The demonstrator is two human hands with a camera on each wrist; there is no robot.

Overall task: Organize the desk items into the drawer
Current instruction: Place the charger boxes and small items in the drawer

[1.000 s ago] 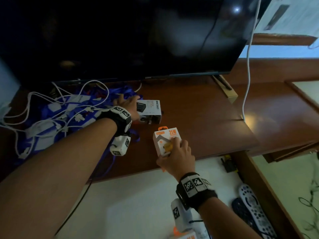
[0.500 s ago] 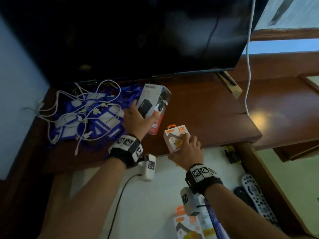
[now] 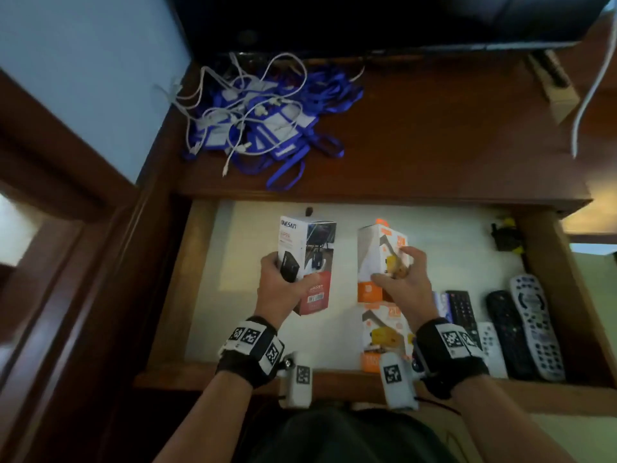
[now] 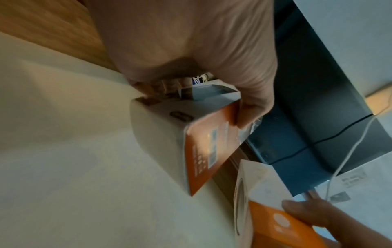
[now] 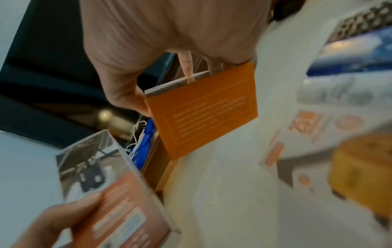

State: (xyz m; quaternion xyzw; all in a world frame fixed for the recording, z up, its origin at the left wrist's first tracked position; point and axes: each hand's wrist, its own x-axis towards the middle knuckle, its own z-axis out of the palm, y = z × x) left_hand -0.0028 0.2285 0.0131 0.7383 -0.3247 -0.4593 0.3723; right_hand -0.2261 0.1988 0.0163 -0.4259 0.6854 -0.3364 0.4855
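The drawer (image 3: 187, 262) is pulled out under the wooden desk (image 3: 434, 145). Over its white liner my left hand (image 3: 280, 292) grips a white and red power bank box (image 3: 305, 262) upright, thumb on the front, as the left wrist view also shows of the box (image 4: 180, 134). Beside it, my right hand (image 3: 404, 279) holds a white and orange charger box (image 3: 380, 259) from above, fingers curled over its window. The right wrist view shows that box's orange base (image 5: 203, 110). A second, matching charger box (image 3: 384, 335) lies flat in the drawer just below my right hand.
Several remotes (image 3: 534, 329) lie along the drawer's right side, and a small black and yellow item (image 3: 505, 233) sits in its far right corner. A tangle of blue lanyards and white cables (image 3: 260, 121) covers the desk's left part. A dark TV (image 3: 367, 21) stands behind.
Both hands lifted their boxes off the desk top and brought them toward me, down over the open drawer. The head view tilted down onto the drawer.
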